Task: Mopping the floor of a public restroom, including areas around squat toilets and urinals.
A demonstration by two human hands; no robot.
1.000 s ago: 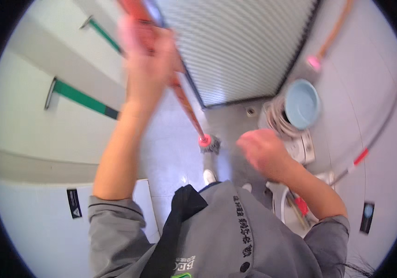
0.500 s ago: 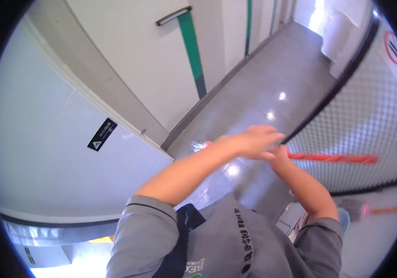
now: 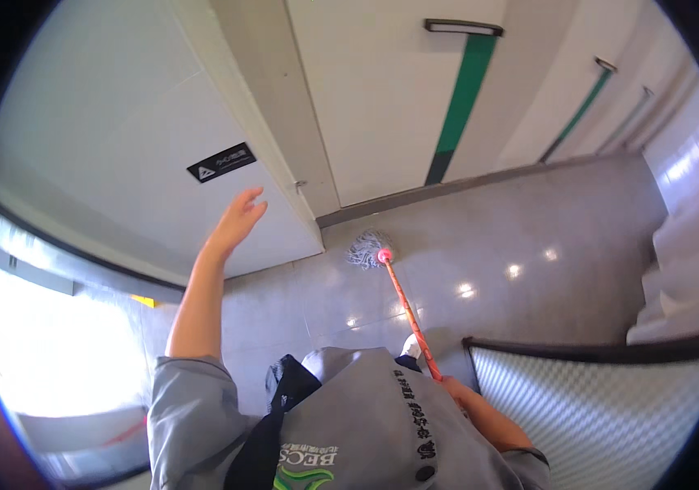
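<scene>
From the head camera: held the left hand [image 3: 238,219] up and open in front of the white door panel [image 3: 121,155], with fingers [image 3: 253,196] spread apart and clamped on nothing, close to the panel's black label [image 3: 220,162] but seemingly not touching it. Met the red handle of the mop [image 3: 402,306] low down with the right hand [image 3: 452,385], mostly hidden behind the grey shirt [image 3: 366,425]; could not tell how those fingers were closed. Leaned the mop away from the body, with its pale stringy head [image 3: 366,248] down on the grey tiled floor [image 3: 545,229], pushed right up to the foot of the door frame [image 3: 329,214].

Judged the likely troubles thus: probably steered the long handle with one hand only, so could have lost the head sideways against the frame, or let the handle twist and slip. Looked glossy, that floor, with lamp glints across it; if wet, could have skidded with the shoe [image 3: 411,348] just beside the handle. Stood close to the patterned panel [image 3: 603,416] on the right, so might have knocked an elbow on the pull back. Might also have struck the door with the raised left hand on any lurch forward.
</scene>
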